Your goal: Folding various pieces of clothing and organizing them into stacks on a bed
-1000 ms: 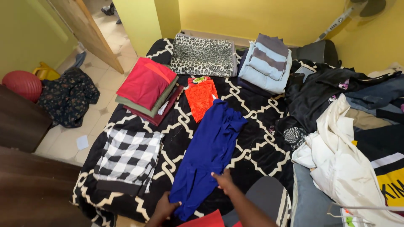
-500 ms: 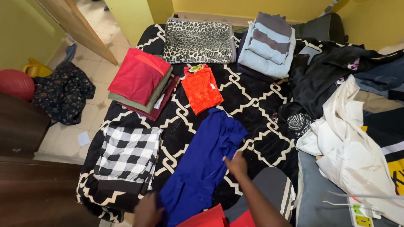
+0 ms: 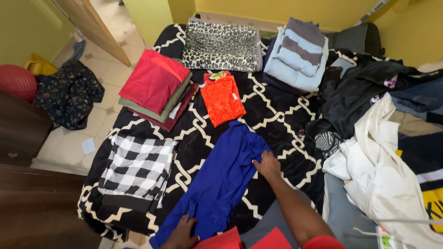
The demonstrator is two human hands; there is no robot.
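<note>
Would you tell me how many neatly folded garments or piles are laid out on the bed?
5: red-topped pile at left, leopard-print piece at the back, blue-grey pile beside it, orange top in the middle, checked piece front left. The heap at right may hide more.

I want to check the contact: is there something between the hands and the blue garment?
Nothing visible. The right hand lies directly on the blue garment, and the left hand touches its lower end.

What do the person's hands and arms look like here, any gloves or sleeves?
Both hands are bare, with no gloves, rings or watch visible. The right hand leads into a bare forearm ending at a short red sleeve at the frame's bottom edge. Of the left hand only the hand and wrist show; its sleeve is out of view.
</note>
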